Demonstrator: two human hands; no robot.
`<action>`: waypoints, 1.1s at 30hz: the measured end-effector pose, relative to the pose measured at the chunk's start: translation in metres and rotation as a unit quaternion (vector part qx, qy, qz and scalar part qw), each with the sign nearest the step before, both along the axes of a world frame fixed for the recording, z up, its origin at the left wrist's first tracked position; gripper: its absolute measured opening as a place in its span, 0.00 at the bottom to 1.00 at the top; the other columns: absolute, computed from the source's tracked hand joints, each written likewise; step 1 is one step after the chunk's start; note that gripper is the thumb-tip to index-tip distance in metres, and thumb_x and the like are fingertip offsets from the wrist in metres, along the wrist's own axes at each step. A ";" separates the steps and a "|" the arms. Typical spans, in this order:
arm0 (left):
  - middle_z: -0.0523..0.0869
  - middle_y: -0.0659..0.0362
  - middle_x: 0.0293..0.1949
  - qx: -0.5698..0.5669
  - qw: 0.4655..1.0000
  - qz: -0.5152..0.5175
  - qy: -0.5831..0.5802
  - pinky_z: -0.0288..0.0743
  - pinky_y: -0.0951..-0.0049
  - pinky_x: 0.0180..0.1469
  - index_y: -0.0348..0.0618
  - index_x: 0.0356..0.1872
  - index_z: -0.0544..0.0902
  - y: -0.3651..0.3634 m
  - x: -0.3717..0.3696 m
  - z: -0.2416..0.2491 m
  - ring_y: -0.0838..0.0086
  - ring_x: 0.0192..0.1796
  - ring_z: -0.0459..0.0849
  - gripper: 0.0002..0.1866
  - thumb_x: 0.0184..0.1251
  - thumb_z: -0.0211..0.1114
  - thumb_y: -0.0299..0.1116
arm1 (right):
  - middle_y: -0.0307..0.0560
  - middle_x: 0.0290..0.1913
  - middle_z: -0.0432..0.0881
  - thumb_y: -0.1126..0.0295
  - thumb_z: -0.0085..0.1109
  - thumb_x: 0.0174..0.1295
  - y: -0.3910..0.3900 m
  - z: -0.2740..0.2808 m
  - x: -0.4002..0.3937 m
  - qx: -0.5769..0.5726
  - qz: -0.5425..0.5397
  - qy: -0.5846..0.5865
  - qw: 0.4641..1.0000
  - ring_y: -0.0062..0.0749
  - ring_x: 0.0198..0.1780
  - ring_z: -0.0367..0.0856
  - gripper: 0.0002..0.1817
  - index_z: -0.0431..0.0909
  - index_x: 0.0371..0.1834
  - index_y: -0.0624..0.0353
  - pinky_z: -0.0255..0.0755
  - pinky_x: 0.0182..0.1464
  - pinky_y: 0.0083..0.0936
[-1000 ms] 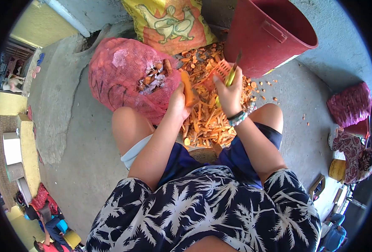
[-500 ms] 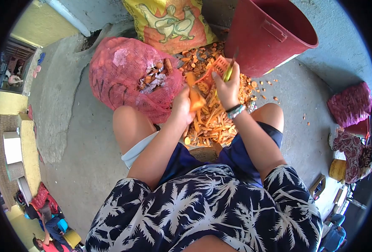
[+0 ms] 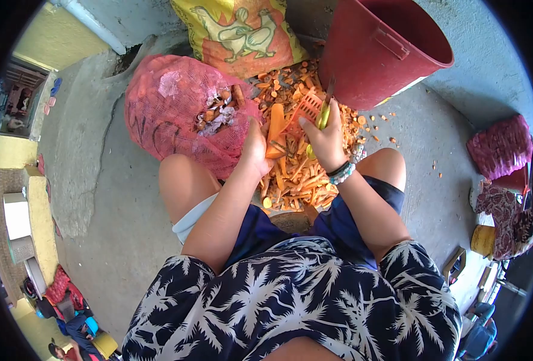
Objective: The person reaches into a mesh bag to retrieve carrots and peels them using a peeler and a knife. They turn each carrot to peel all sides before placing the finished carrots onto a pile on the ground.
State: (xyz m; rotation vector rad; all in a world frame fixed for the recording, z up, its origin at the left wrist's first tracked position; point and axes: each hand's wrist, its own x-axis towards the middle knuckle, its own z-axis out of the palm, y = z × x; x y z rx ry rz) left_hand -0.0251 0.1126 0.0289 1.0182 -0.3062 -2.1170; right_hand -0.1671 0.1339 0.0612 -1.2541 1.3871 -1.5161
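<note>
Carrot (image 3: 276, 120), one, orange: long axis roughly 12 to 6 o'clock; at 1 o'clock from left hand (image 3: 255, 147), the nearer, fingers gripping it. Right hand (image 3: 328, 139), fingers round yellow-handled knife (image 3: 323, 116): carrot at its 10 o'clock

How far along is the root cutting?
Done: a good heap of orange strips and chunks lies on the floor; no finished total readable.

In hand: the left hand holds a long orange root, the right hand a yellow-handled knife.

Left: apparently that root, maybe also the brownish roots in the pink mesh sack's opening. Sack's full contents: can't tell.
</note>
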 end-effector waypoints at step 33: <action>0.76 0.61 0.42 -0.286 0.934 0.085 -0.197 0.65 0.77 0.50 0.38 0.49 0.69 0.001 0.005 -0.005 0.80 0.44 0.73 0.15 0.64 0.59 0.31 | 0.42 0.35 0.74 0.79 0.57 0.53 -0.049 -0.097 -0.053 0.078 -0.244 -0.024 0.966 0.19 0.22 0.71 0.25 0.60 0.54 0.56 0.65 0.19 0.17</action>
